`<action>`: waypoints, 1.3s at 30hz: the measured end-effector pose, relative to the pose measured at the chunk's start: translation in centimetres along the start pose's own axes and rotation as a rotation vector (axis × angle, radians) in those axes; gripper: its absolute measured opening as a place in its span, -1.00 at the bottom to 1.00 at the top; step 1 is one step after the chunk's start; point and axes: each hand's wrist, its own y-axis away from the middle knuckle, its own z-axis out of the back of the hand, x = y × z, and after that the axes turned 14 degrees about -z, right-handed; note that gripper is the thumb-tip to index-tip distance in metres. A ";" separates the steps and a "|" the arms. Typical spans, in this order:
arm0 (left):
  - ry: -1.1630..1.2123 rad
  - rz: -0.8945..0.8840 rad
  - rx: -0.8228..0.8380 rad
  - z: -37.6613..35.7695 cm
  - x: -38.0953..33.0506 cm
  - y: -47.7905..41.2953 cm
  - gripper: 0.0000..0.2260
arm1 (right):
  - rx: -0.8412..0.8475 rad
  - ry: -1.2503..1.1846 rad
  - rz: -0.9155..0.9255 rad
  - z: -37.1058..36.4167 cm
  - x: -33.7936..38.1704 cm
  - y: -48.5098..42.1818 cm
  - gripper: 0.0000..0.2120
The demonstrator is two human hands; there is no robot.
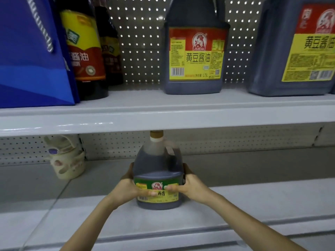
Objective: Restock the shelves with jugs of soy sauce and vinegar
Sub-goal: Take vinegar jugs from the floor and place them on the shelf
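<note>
both forearms reach forward and a little inward. the left hand [129,189] and the right hand [190,186] hold the vinegar jug [157,167] from its two sides, fingers curled round the dark body and thumbs pressed flat on the front label. the jug stands upright on the lower shelf [253,200], near its front edge. its label has a green band, a red round logo and the character 醋 (partly covered by the thumbs). on the upper shelf [136,104] a soy sauce jug [195,55] reads 黄豆酱油.
</note>
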 end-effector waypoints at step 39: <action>-0.499 -0.327 -0.430 -4.7 0.3 3.8 -0.26 | -0.424 0.567 -0.139 -0.3 -3.8 6.8 -0.25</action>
